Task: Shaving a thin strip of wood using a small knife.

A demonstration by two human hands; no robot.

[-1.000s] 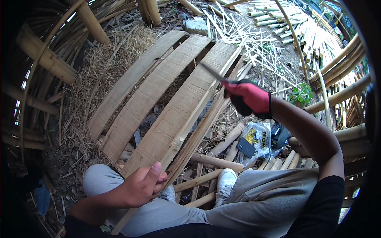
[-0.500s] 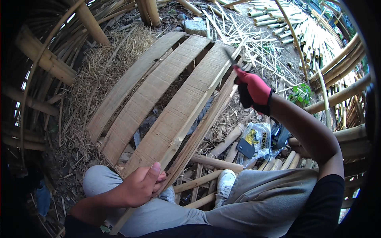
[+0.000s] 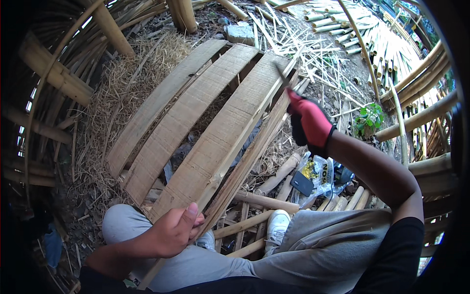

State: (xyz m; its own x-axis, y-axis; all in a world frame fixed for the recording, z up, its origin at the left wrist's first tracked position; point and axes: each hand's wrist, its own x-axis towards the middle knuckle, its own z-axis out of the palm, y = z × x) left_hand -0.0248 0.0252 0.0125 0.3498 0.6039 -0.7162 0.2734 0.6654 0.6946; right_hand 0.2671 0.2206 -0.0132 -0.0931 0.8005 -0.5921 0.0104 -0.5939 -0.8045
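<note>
My bare left hand [image 3: 171, 232] is closed around the near end of a long, pale bamboo strip [image 3: 214, 180], thumb on top. The strip slants away along the right edge of a flat wooden plank [image 3: 220, 120]. My right hand [image 3: 312, 125], in a red and black glove, grips a knife [image 3: 281, 74] by a handle mostly hidden in the fist. Its dark blade points up and to the left, over the far end of the strip. Whether blade and strip touch, I cannot tell. Right of the strip lies a rough, split length of wood [image 3: 254, 161].
Two more planks [image 3: 188, 117] lie to the left, with gaps between. Dry straw [image 3: 105, 127] borders them. Right of my shoes are a phone [image 3: 302, 183], a plastic bag [image 3: 320, 176] and bamboo poles [image 3: 267, 197]. Cut bamboo [image 3: 360, 34] is heaped at far right, near a concrete block [image 3: 241, 34].
My right hand and the knife have moved slightly down toward me, the blade lower along the strip. My left hand has stayed in place on the strip.
</note>
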